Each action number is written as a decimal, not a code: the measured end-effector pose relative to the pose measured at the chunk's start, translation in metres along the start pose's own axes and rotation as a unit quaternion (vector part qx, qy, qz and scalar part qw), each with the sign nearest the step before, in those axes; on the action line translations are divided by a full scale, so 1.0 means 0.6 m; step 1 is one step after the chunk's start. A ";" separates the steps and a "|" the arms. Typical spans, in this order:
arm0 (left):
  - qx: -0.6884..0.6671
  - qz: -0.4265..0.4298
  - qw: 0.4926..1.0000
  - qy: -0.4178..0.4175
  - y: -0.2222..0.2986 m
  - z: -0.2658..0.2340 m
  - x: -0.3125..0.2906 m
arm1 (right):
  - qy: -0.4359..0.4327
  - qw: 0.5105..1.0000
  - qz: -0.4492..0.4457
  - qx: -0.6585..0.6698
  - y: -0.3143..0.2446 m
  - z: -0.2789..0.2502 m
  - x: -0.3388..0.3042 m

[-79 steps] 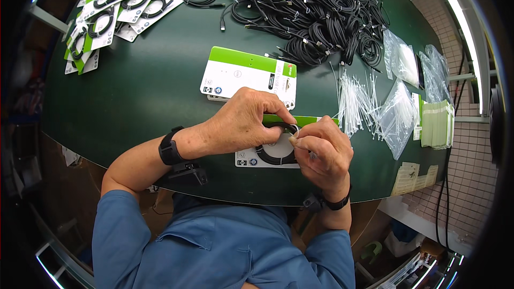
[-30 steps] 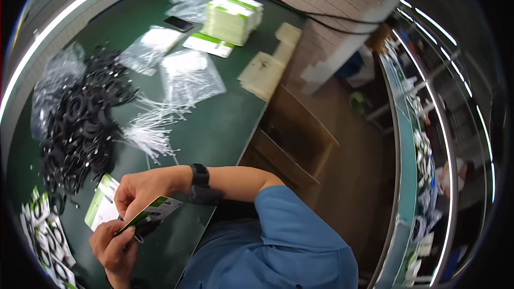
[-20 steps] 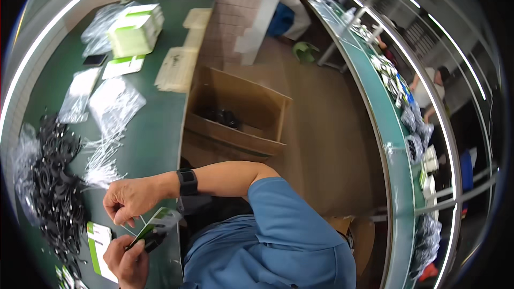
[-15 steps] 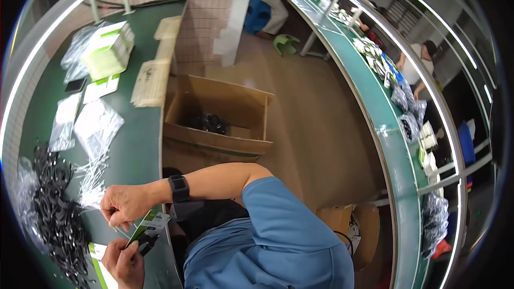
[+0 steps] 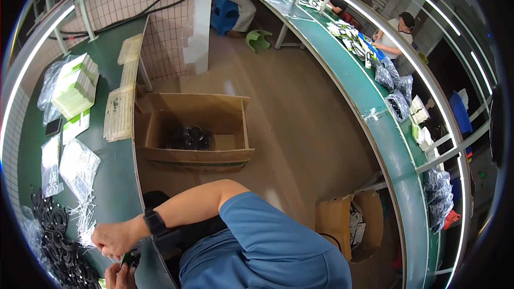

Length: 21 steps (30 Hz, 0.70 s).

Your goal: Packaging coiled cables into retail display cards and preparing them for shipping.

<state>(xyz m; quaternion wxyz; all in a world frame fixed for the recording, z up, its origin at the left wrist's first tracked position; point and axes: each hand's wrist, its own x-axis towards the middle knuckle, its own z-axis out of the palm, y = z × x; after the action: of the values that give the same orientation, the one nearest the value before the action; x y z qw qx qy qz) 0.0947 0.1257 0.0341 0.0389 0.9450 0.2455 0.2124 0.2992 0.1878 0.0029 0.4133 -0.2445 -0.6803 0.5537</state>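
My left hand (image 5: 120,277), partly cut off by the lower edge, is closed on a green printed card (image 5: 127,258) with a black piece on it. Just above, my right hand (image 5: 115,238), with a black band on its wrist, is curled with the fingertips down close to the card. Whatever its fingers pinch is hidden. Thin white plastic ties (image 5: 84,215) spill from a clear bag (image 5: 79,165) beside my right hand. Left of both hands lies a heap of black cables (image 5: 55,233) on the green bench (image 5: 115,182).
Stacked green-and-white cards (image 5: 76,90), a dark phone (image 5: 53,127) and yellowish slatted pieces (image 5: 119,112) lie further up the bench. An open carton (image 5: 198,156) stands on the floor beside it, another carton (image 5: 333,225) at right. People sit along the long bench (image 5: 342,75) opposite.
The view has shifted, so the bench and carton appear lower and further left. Both hands stay close together at the card, which now shows less.
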 end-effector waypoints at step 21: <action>-0.178 -0.216 0.957 0.078 -0.023 0.035 -0.095 | 0.053 0.978 -0.025 -0.202 0.040 0.055 0.033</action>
<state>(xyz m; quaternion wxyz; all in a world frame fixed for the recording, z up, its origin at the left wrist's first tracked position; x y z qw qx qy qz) 0.0522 0.1108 -0.0090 0.2317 0.8276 0.4046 0.3125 0.2580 0.1915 -0.0159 0.4043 -0.3348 -0.7610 0.3813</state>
